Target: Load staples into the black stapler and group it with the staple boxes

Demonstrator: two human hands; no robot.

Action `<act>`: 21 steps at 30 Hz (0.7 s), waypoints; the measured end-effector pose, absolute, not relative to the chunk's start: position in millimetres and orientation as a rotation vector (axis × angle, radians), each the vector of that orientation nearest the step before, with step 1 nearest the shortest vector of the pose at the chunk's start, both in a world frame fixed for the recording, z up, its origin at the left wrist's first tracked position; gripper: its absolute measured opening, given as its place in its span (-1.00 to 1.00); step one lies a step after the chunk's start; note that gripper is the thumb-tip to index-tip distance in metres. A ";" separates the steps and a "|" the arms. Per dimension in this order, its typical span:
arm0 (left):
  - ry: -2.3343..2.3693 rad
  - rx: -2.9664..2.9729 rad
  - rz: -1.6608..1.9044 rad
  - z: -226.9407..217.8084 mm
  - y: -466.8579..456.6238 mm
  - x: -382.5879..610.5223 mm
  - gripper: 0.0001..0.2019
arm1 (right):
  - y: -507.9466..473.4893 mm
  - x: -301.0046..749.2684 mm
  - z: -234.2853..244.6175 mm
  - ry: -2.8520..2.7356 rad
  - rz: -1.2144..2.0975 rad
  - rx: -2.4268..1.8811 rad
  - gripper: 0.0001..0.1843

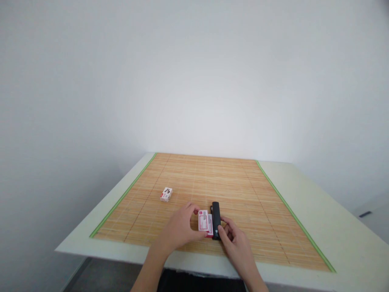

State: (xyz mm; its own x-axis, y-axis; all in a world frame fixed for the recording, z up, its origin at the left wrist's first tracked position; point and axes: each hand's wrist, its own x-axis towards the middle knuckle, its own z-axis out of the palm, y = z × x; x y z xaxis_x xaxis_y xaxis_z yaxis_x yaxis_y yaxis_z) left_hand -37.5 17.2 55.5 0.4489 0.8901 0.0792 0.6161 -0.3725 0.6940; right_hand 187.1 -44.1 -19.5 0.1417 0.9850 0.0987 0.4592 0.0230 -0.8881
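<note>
My left hand [182, 227] curves around a small white box with pink-red edging [203, 221], thumb at its near end and fingertips at its far end. Partly under or beside it, a second similar box [210, 225] shows along its right side; how the two overlap is hard to make out. Against their right lies a long black stapler-like object [216, 221], pointing away from me. My right hand [235, 241] grips its near right side, thumb on top and the other fingers curled beside it. Farther left, a small white box with a dark picture and red marks [166, 194] rests apart from both hands.
A bamboo mat [231, 178] with green edging lies across the white table [319, 211]. The table's front edge is close to my body, and a plain white wall [206, 81] stands behind it. A small dark object [365, 214] is at the far right.
</note>
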 end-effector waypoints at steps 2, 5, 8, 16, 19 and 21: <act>1.258 2.118 0.597 50.3 17.3 -31.8 -0.49 | -44.1 186.9 -18.7 -1.442 0.763 -1.562 -0.44; 1.243 2.106 0.568 46.2 18.1 -28.3 -0.49 | -44.1 186.8 -17.9 -1.451 0.748 -1.556 -0.45; 1.234 2.093 0.569 45.6 17.3 -24.8 -0.49 | -43.8 186.7 -18.6 -1.461 0.729 -1.564 -0.44; 1.189 2.014 0.658 32.8 12.5 -21.3 -0.34 | -43.2 186.8 -20.5 -1.449 0.745 -1.551 -0.43; 1.321 1.909 0.771 25.7 27.3 -43.1 -0.42 | -45.3 187.7 -19.4 -1.389 0.721 -1.543 -0.42; 1.529 1.847 0.909 21.8 45.1 -67.3 -0.56 | -48.2 188.0 -20.6 -1.367 0.668 -1.528 -0.42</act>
State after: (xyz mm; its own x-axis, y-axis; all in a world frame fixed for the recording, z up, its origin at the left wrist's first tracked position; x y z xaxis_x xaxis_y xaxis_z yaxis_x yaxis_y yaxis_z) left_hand -67.3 45.1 21.8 0.1159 0.9828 0.1436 0.5957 -0.1844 0.7817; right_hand 188.0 -48.2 -20.6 0.2268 0.9557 0.1878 0.4396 0.0716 -0.8953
